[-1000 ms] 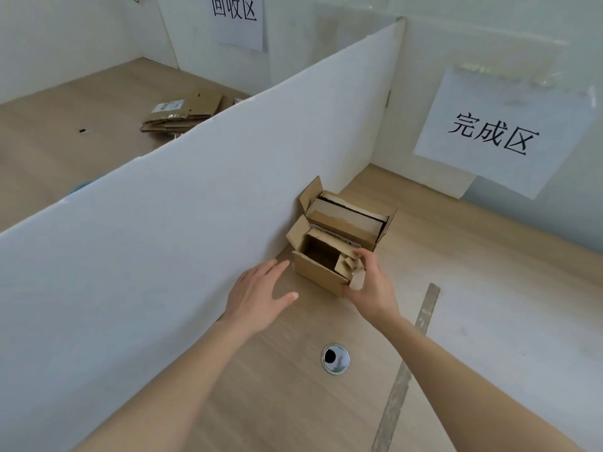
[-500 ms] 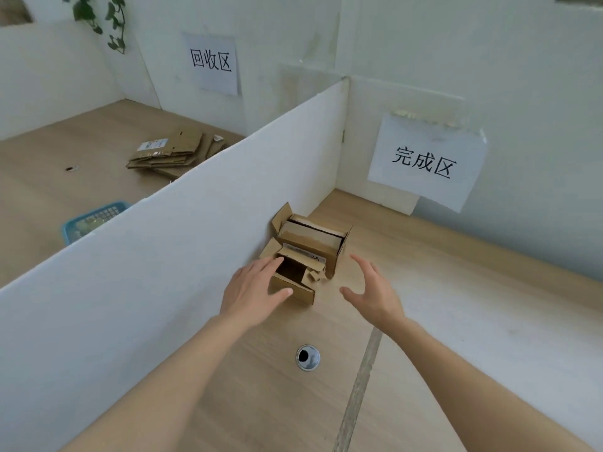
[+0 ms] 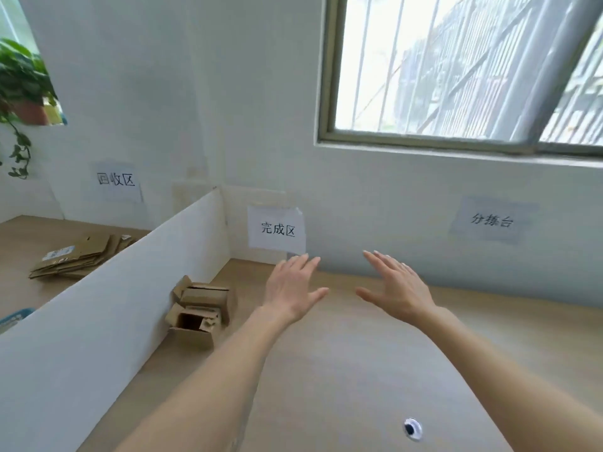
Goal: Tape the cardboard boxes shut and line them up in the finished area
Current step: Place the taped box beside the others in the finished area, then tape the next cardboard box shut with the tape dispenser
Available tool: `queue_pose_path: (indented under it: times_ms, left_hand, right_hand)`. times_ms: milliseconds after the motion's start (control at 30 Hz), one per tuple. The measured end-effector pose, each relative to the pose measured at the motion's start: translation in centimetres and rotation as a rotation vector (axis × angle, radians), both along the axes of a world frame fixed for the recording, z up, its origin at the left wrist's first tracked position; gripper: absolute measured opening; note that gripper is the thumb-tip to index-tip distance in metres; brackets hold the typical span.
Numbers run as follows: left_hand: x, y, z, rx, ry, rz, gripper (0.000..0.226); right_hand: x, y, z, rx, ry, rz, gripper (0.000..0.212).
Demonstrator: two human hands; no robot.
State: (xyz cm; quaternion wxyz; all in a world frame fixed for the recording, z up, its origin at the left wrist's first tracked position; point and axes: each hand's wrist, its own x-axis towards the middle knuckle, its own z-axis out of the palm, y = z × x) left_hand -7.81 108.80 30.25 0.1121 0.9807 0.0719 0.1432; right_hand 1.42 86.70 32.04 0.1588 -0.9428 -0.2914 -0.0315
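Both the left hand (image 3: 291, 290) and right hand (image 3: 398, 290) hover over the table (image 3: 342, 370), fingers spread flat, holding nothing. Two cardboard boxes (image 3: 199, 309), flaps up, sit left of the left hand against the white divider (image 3: 107, 308).

A single head-worn view looks forward over the wooden table (image 3: 342, 370) toward the window (image 3: 456, 70) wall.
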Motion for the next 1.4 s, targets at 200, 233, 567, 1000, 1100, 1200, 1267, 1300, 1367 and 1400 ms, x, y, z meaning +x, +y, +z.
queue_pose_path:
  times_ms: [200, 233, 567, 1000, 1100, 1200, 1267, 1300, 1367, 1400]
  left_hand:
    - [-3.8, -22.3, 7.3, -0.032, -0.080, -0.147, 0.077]
    - [-4.7, -26.2, 8.2, -0.047, -0.090, -0.176, 0.076]
    - [-11.7, -61.2, 14.7, -0.055, -0.175, -0.591, 0.076]
    - [-11.2, -86.6, 9.5, -0.033, -0.080, -0.876, 0.078]
    - [-8.3, -90.3, 6.6, -0.051, -0.030, -0.879, 0.079]
    - [-4.7, -93.2, 3.4, -0.070, 0.027, -0.853, 0.080]
    - [-2.2, -94.9, 1.1, -0.083, 0.076, -0.823, 0.080]
    - [-1.2, -95.6, -0.1, -0.084, 0.106, -0.813, 0.080]
    - [0.6, -97.0, -2.4, -0.092, 0.159, -0.795, 0.081]
    - [1.4, -97.6, -3.5, -0.104, 0.183, -0.782, 0.081]
  right_hand:
    - [-7.9, -23.9, 8.1, -0.017, -0.118, -0.185, 0.085]
    - [-9.6, -28.2, 9.3, -0.026, -0.131, -0.227, 0.085]
    - [-27.0, -65.9, 16.2, -0.100, -0.175, -0.701, 0.081]
    - [-34.6, -88.4, 9.8, -0.094, -0.009, -1.001, 0.081]
    - [-31.9, -91.8, 7.8, -0.120, 0.029, -1.000, 0.081]
    - [-27.7, -94.6, 5.3, -0.127, 0.078, -0.987, 0.080]
    - [-25.0, -96.1, 3.5, -0.129, 0.114, -0.967, 0.080]
    - [-23.7, -96.8, 2.6, -0.128, 0.135, -0.955, 0.080]
    - [-21.3, -98.1, 0.8, -0.120, 0.167, -0.929, 0.079]
    - [-20.1, -98.7, -0.1, -0.114, 0.179, -0.916, 0.078]
